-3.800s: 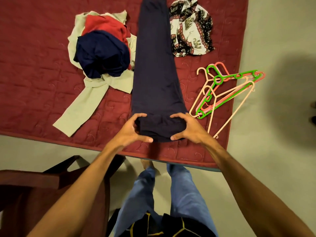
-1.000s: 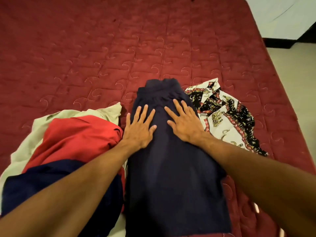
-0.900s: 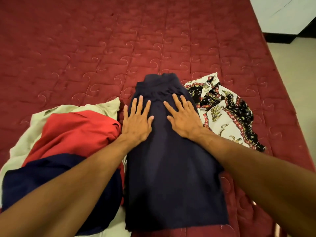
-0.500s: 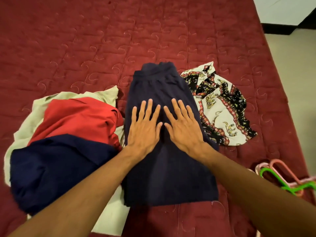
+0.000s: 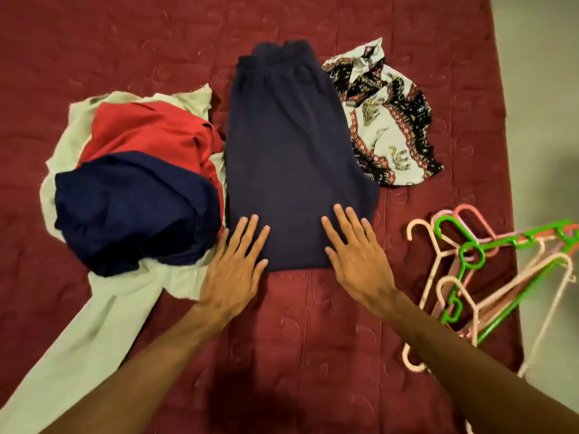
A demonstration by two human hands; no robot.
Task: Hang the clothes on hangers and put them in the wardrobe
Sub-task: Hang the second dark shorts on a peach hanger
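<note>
**Head view: both hands flat on the folded navy trousers**

Your left hand (image 5: pixel 232 274) and right hand (image 5: pixel 357 264) lie palm-down on the bed (image 5: pixel 125 42). The fingers (image 5: pixel 250 233) are straight and spread, resting on the near edge of the folded navy trousers (image 5: pixel 291 151). Neither hand grips anything.

The trousers stretch away from your fingers, waistband at the far end. Just left of your left fingers sits the heap of clothes (image 5: pixel 138 195), touching the trousers' side. Beyond your right fingers and off to the right lies the patterned shirt (image 5: pixel 388 120). To the right of your right hand, apart from it, the hangers (image 5: pixel 470 258) lie tangled at the bed's edge.

The risks, as I judge them:
- If you lift the trousers by one layer, the fold will likely fall open, since nothing pins it.
- If you pull one hanger, the interlocked hooks may drag the rest over the edge onto the floor (image 5: pixel 545 120).
- Because the heap touches the trousers, a sideways slide could pull it along.

No brand, label or writing is readable on anything here.
</note>
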